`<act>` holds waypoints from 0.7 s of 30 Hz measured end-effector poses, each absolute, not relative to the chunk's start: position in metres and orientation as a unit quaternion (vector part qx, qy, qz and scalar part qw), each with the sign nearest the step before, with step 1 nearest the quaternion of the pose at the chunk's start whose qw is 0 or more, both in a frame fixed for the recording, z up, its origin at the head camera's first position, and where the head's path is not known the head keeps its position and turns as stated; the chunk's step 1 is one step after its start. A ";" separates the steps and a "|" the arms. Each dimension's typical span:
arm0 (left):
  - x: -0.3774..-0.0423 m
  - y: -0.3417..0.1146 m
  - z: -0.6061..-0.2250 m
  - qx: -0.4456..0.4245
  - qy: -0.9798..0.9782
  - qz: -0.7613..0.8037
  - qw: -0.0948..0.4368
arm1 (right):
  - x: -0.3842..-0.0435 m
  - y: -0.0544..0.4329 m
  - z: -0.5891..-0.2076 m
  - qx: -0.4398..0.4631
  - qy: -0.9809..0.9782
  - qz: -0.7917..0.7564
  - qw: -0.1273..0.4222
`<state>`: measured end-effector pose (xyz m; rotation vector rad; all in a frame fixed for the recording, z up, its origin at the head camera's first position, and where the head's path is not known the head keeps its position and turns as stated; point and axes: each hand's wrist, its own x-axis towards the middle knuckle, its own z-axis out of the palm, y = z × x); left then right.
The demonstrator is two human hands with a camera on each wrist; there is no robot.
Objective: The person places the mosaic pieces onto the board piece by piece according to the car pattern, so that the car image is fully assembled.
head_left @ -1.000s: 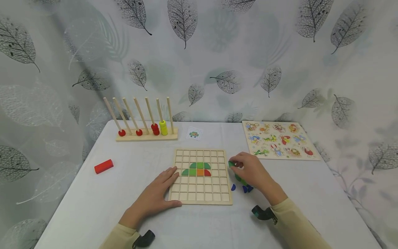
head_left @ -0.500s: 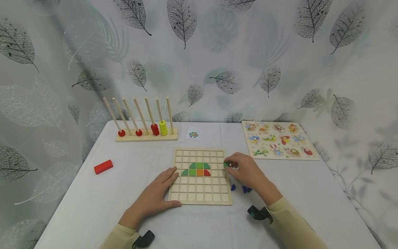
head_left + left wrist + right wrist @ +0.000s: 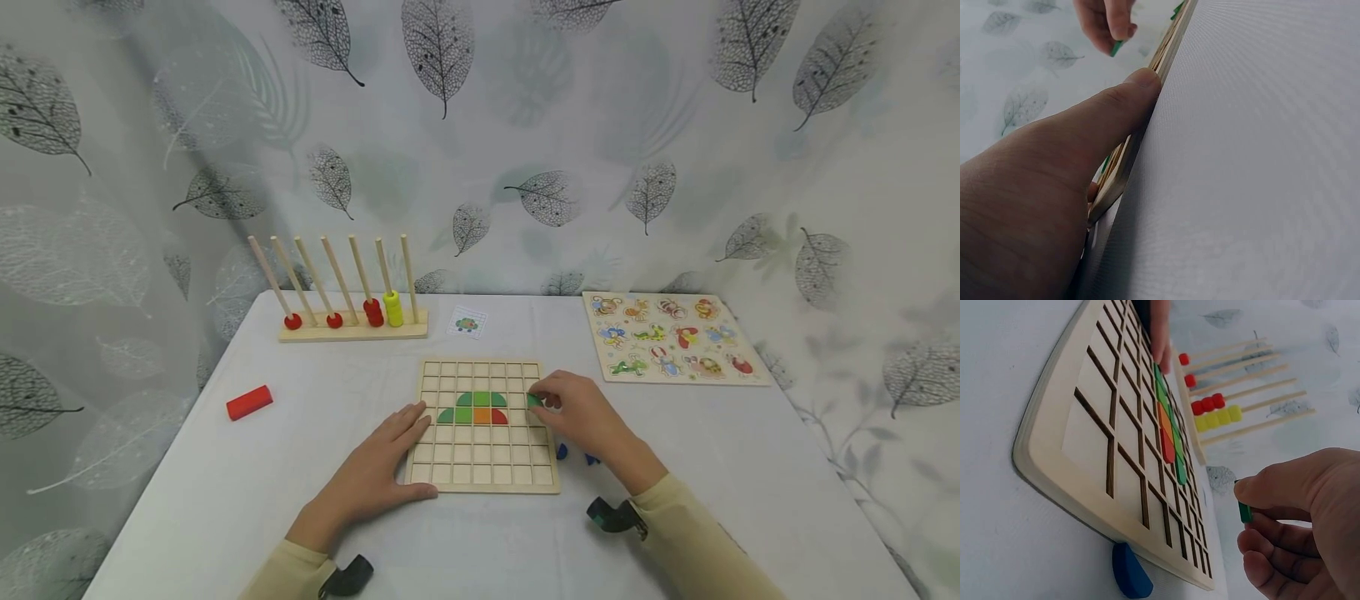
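The wooden grid board point(image 3: 483, 476) lies flat on the white table. Green, orange and red tiles point(image 3: 483, 415) fill several cells near its middle. My left hand point(image 3: 372, 467) rests against the board's left side, fingers extended, the thumb at its front corner. In the left wrist view that thumb point(image 3: 1110, 106) touches the board's edge. Between thumb and fingers, my right hand point(image 3: 588, 417) pinches a small green tile point(image 3: 1244, 509). It is held above the board's right part, apart from the cells. A blue tile point(image 3: 1130, 572) lies by the board's edge; others are partly hidden behind the right hand.
A peg rack point(image 3: 356, 332) with red and yellow beads stands at the back left. Beside it lies a small picture card point(image 3: 467, 322). An insect puzzle board point(image 3: 675, 340) is at the back right, and a red cylinder point(image 3: 250, 402) at the left.
My right hand has moved left with the green tile, from beside the board to over its right columns. The left hand has stayed in place.
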<state>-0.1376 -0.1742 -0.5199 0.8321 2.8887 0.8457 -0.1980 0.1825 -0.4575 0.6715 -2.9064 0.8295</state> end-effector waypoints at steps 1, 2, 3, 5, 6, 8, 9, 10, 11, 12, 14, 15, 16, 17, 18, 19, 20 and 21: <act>-0.137 -0.174 -0.520 0.266 0.925 0.270 0.009 | -0.198 0.181 -0.458 0.217 -0.938 0.269 0.022; -0.137 -0.174 -0.520 0.266 0.925 0.271 0.009 | -0.198 0.180 -0.458 0.217 -0.938 0.270 0.020; -0.137 -0.174 -0.520 0.266 0.925 0.271 0.009 | -0.197 0.179 -0.458 0.217 -0.938 0.270 0.018; -0.137 -0.175 -0.520 0.266 0.925 0.271 0.009 | -0.197 0.177 -0.458 0.216 -0.938 0.271 0.015; -0.137 -0.175 -0.520 0.266 0.925 0.270 0.009 | -0.197 0.176 -0.457 0.216 -0.938 0.270 0.013; -0.137 -0.175 -0.520 0.265 0.926 0.270 0.010 | -0.196 0.174 -0.457 0.218 -0.938 0.269 0.012; -0.137 -0.175 -0.520 0.264 0.926 0.270 0.010 | -0.196 0.173 -0.457 0.219 -0.938 0.270 0.011; -0.137 -0.175 -0.520 0.264 0.926 0.270 0.010 | -0.196 0.172 -0.457 0.220 -0.938 0.269 0.012; -0.137 -0.175 -0.521 0.264 0.926 0.270 0.011 | -0.196 0.171 -0.458 0.221 -0.937 0.269 0.012; -0.137 -0.175 -0.521 0.264 0.926 0.270 0.011 | -0.196 0.170 -0.459 0.222 -0.937 0.270 0.012; -0.137 -0.175 -0.522 0.264 0.925 0.272 0.012 | -0.197 0.169 -0.461 0.219 -0.937 0.271 0.011; -0.137 -0.175 -0.522 0.265 0.925 0.272 0.012 | -0.197 0.168 -0.462 0.217 -0.937 0.273 0.009; -0.137 -0.175 -0.522 0.265 0.925 0.272 0.012 | -0.198 0.168 -0.463 0.215 -0.938 0.272 0.007; -0.138 -0.175 -0.522 0.265 0.925 0.272 0.012 | -0.199 0.167 -0.465 0.213 -0.938 0.273 0.004; -0.138 -0.175 -0.522 0.264 0.926 0.271 0.012 | -0.199 0.166 -0.466 0.211 -0.938 0.273 0.002; -0.138 -0.175 -0.522 0.264 0.926 0.270 0.012 | -0.200 0.165 -0.467 0.210 -0.939 0.273 0.001; -0.138 -0.176 -0.522 0.264 0.926 0.270 0.012 | -0.201 0.165 -0.469 0.209 -0.939 0.273 0.000; -0.138 -0.176 -0.522 0.264 0.926 0.269 0.013 | -0.201 0.164 -0.470 0.210 -0.939 0.271 0.000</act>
